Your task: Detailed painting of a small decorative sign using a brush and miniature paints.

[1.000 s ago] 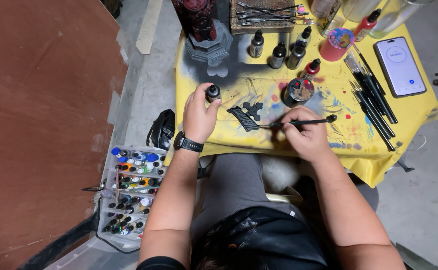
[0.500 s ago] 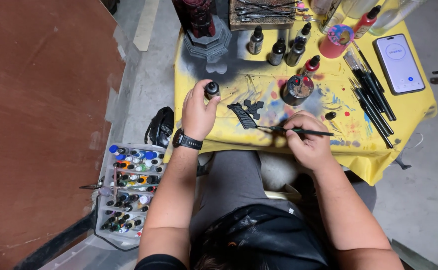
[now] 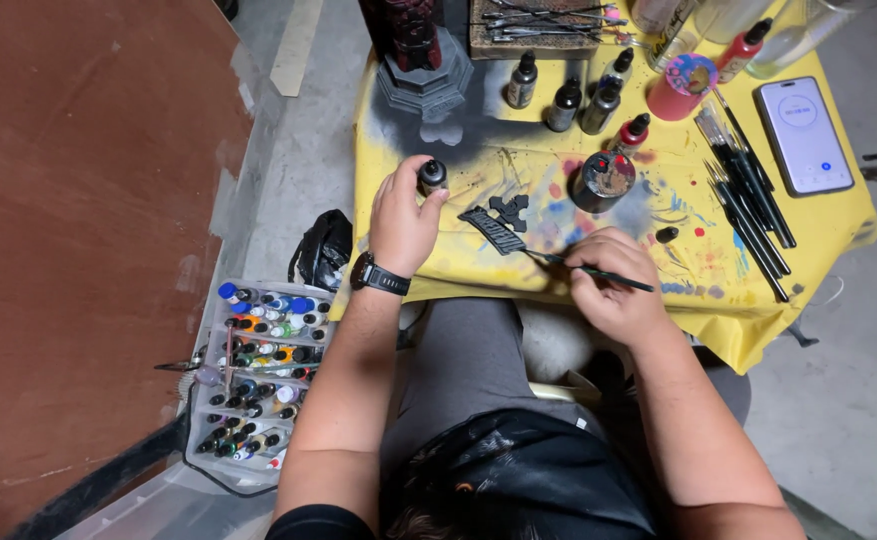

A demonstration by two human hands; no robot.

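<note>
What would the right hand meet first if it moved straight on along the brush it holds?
Probably the ribbed black piece: the right hand aims its thin brush up-left, and the tip lies almost at that piece's edge, though height is unclear.

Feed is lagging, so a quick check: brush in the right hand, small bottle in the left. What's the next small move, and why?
Probably ease the brush tip onto the dark ridged piece: the right hand holds it pointed there, just short, while the left hand steadies the small bottle aside.
</note>
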